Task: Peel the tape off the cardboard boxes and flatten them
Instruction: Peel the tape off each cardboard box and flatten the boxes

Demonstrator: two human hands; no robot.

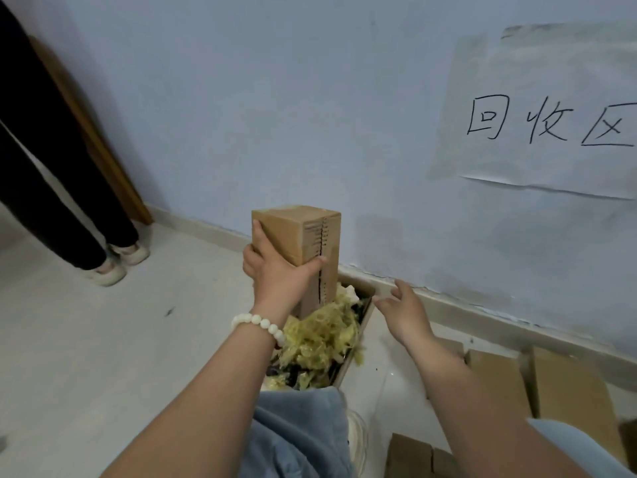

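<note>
- Cardboard box (300, 232): tall, narrow, tan, upright, top end closed; we hold it over the open carton (360, 288) that sits below the left hand, and the box's foot is hidden behind that hand.
- Left hand (275, 274) grasps it round the lower middle, fingers on the left face, thumb across the front onto the seam.
- Right hand (403, 308) is released, fingers spread, holding nothing; it sits right of and below the left hand, apart from the box.
- Look: a dark jagged line runs down the front face, just past the thumb, with fine print beside it. A paler strip along that line may be tape; blur stops us being sure.
- Step in hand, as we judge it: find the tape end and peel. We should grip firm but low, leaving the seam free. Then bring the right fingertips to the top corner to lift an edge and pull along the seam, not across, so the strip comes off whole.
- Tape scraps (320, 336), yellowish and crumpled, fill the carton under the left wrist; the peeled strip goes there.
- Flattened boxes (568, 384) lie on the floor right of the right forearm; ours is not yet flat.
</note>
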